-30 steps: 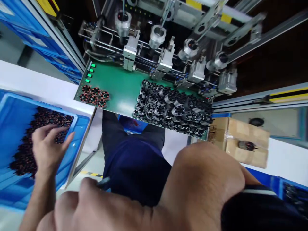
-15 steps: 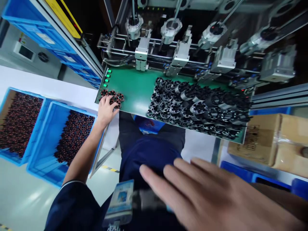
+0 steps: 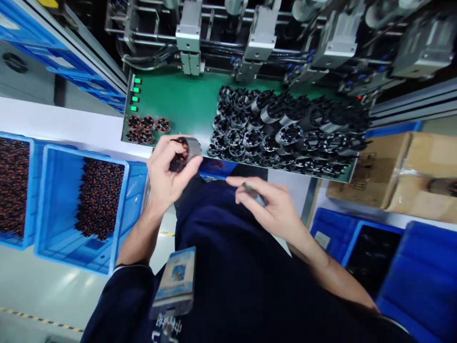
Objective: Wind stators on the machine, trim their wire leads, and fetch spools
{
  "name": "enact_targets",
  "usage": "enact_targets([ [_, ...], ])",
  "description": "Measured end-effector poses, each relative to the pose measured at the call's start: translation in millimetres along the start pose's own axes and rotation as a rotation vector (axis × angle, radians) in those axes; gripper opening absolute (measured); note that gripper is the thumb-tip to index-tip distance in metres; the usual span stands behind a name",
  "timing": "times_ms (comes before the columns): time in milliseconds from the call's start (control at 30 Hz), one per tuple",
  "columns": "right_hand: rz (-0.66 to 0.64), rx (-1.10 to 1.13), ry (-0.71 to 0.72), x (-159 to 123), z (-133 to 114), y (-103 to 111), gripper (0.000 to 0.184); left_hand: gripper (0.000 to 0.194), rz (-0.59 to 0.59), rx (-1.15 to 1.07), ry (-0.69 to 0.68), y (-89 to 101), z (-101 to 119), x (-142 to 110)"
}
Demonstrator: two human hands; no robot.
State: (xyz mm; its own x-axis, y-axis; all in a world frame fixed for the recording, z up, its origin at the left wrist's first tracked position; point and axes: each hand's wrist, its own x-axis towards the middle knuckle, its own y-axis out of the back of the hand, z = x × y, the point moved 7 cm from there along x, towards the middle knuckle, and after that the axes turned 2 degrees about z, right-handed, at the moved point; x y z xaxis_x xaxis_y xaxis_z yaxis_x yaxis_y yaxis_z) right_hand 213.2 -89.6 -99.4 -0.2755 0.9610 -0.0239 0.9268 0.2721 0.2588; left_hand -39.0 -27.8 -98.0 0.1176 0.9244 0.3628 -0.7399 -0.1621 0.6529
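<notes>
Far left on my feed there's a blue bin [image 3: 30, 190] full of copper-wound stator cores, cut off by the view. Just beside it sits a second blue bin [image 3: 53, 205], with a dark pile of the same cores [image 3: 98, 195] heaped toward its right side. Next is the green counter [image 3: 185, 107]: four lit green buttons [image 3: 134, 99] along its left edge, and a little cluster of copper-wound stators [image 3: 145, 124] by the front left corner, five showing.

My left hand [image 3: 162, 174] is at the front edge, just right of that corner. Its fingers are curled round a stator with a silvery body [image 3: 193, 146], copper windings facing left. Can't tell if it's touching the counter.

My right hand [image 3: 271, 205] is in front of the same edge, well apart from the left, fingers pinching a slim grey-blue thing [image 3: 256, 194], too blurry for me to name. Behind it, black-and-silver cores [image 3: 289, 136] pack the counter out toward its right edge. Past that: a cardboard box [image 3: 369, 169], then darker blue bins [image 3: 421, 276] lower down.
</notes>
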Motion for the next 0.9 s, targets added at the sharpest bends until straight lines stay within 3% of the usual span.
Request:
enact_targets([
  [100,0.277,0.136,0.067,6.7,-13.0,11.9,0.023,0.033,0.006,-0.085,-0.063,-1.5,52.2,-0.8],
  [233,0.293,0.214,0.065,16.9,-23.5,9.1,0.026,0.034,-0.017,-0.14,-0.087,-2.3,80.5,-3.3],
  [333,0.255,0.228,-0.007,20.1,-21.6,3.3,0.028,0.034,-0.019,-0.133,-0.073,0.7,84.4,-6.3],
  [500,0.234,0.255,-0.012,20.2,-19.0,1.2,0.031,0.024,-0.034,-0.152,-0.053,5.4,86.8,-14.1],
  [667,0.133,0.235,-0.079,21.7,-11.6,-1.6,0.042,0.028,-0.062,-0.095,-0.031,2.2,81.8,-18.7],
  [900,0.235,0.267,-0.075,17.9,-5.5,-2.0,0.035,0.028,-0.167,-0.231,0.128,-11.1,60.1,-23.2],
])
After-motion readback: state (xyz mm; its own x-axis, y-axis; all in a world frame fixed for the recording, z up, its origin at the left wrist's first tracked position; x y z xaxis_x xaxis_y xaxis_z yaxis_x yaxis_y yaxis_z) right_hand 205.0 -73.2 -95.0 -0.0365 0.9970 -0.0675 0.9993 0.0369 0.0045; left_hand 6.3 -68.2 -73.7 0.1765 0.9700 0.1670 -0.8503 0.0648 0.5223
